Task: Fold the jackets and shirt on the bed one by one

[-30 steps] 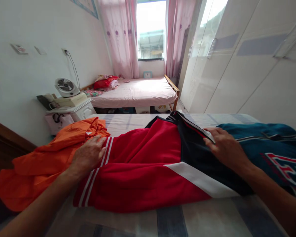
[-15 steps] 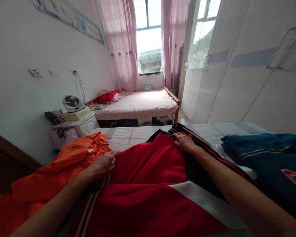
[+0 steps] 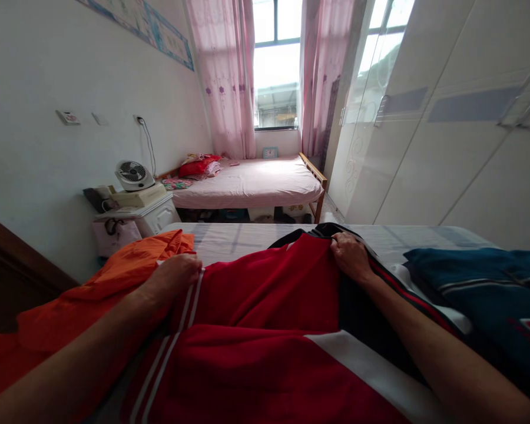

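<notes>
Head view: red, black and white fabric garment (image 3: 265, 294) spread near centre on pale blue-striped bedsheet (image 3: 238, 238); left hand (image 3: 179, 274) has fingers pinched on its far-left corner by the white stripes, right hand (image 3: 350, 254) has fingers curled onto its far edge where red meets black. Crumpled orange cloth garment (image 3: 83, 306) left, dark teal garment with pale stripe (image 3: 486, 274) right.

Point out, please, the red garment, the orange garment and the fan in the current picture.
Red garment (image 3: 265, 303): head view, on its upper red panel.
Orange garment (image 3: 86, 303): head view, on the cloth above the left forearm.
Fan (image 3: 133, 171): head view, on its round grille.
</notes>
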`<state>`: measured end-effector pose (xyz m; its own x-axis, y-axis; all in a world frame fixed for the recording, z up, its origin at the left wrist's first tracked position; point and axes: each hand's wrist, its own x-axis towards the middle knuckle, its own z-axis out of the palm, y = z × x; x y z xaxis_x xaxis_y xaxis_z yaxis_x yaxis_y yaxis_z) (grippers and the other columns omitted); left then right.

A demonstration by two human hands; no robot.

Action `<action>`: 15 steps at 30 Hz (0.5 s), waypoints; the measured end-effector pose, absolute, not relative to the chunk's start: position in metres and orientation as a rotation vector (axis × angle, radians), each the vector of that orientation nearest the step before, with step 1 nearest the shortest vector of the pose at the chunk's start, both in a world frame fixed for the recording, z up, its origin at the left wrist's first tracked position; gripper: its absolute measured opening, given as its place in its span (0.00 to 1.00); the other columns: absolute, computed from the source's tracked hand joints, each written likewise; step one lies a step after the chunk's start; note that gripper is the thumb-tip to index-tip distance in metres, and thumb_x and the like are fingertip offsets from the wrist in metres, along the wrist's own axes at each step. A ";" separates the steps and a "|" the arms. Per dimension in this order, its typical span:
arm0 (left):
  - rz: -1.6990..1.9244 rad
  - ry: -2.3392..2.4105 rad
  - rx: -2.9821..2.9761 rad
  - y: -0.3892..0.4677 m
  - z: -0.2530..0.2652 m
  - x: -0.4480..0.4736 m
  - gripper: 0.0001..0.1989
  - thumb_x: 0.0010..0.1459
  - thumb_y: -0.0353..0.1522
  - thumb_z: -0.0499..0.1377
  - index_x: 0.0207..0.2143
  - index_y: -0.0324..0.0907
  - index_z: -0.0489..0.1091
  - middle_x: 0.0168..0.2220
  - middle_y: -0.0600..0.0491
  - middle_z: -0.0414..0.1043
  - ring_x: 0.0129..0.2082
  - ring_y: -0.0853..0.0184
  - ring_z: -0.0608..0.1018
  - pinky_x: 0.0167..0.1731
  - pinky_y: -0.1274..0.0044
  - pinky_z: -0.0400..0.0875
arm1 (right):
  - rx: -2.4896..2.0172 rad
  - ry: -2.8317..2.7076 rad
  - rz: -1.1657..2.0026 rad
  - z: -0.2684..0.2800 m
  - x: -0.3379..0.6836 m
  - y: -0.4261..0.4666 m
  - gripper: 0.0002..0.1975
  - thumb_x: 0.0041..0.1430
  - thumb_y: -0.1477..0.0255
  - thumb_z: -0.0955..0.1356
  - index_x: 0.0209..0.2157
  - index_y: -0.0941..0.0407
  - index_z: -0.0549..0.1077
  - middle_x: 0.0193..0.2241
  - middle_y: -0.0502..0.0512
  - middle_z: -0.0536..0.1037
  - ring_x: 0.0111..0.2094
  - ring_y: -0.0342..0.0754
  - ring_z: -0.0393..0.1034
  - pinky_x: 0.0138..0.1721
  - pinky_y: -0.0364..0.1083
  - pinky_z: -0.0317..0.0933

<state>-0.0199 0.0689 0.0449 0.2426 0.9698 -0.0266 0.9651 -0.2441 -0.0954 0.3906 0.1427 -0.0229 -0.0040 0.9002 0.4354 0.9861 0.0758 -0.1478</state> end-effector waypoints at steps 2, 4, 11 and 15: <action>0.041 -1.918 -2.325 0.068 0.066 -0.028 0.11 0.57 0.29 0.49 0.31 0.38 0.71 0.34 0.46 0.74 0.36 0.63 0.76 0.41 0.73 0.67 | -1.827 -1.893 -0.285 -0.016 0.400 0.142 0.15 0.62 0.72 0.55 0.42 0.59 0.70 0.43 0.61 0.74 0.45 0.52 0.67 0.45 0.48 0.56; -0.021 -1.961 -2.194 0.072 0.081 -0.038 0.11 0.59 0.31 0.48 0.34 0.38 0.69 0.34 0.47 0.74 0.36 0.62 0.77 0.39 0.73 0.67 | -1.796 -1.846 -0.266 -0.010 0.405 0.144 0.15 0.62 0.72 0.55 0.41 0.59 0.70 0.41 0.61 0.75 0.44 0.52 0.68 0.45 0.47 0.57; -0.049 -1.947 -2.041 0.095 0.057 -0.026 0.20 0.61 0.25 0.37 0.42 0.30 0.67 0.39 0.44 0.73 0.41 0.58 0.77 0.39 0.68 0.70 | -1.852 -1.875 -0.192 -0.002 0.381 0.142 0.15 0.60 0.71 0.57 0.44 0.59 0.69 0.45 0.63 0.73 0.49 0.55 0.65 0.46 0.50 0.57; -0.089 -1.688 -2.286 0.075 0.036 0.002 0.18 0.62 0.27 0.44 0.50 0.35 0.68 0.55 0.43 0.66 0.56 0.60 0.68 0.55 0.70 0.61 | -1.575 -2.067 -0.315 -0.006 0.359 0.119 0.19 0.63 0.70 0.57 0.53 0.57 0.66 0.55 0.61 0.68 0.58 0.54 0.56 0.55 0.52 0.49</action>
<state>0.0017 0.0754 0.0365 0.3086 0.9245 0.2239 0.9428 -0.2662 -0.2005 0.3586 0.1188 -0.0065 -0.1900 0.8264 0.5300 0.9467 0.2972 -0.1240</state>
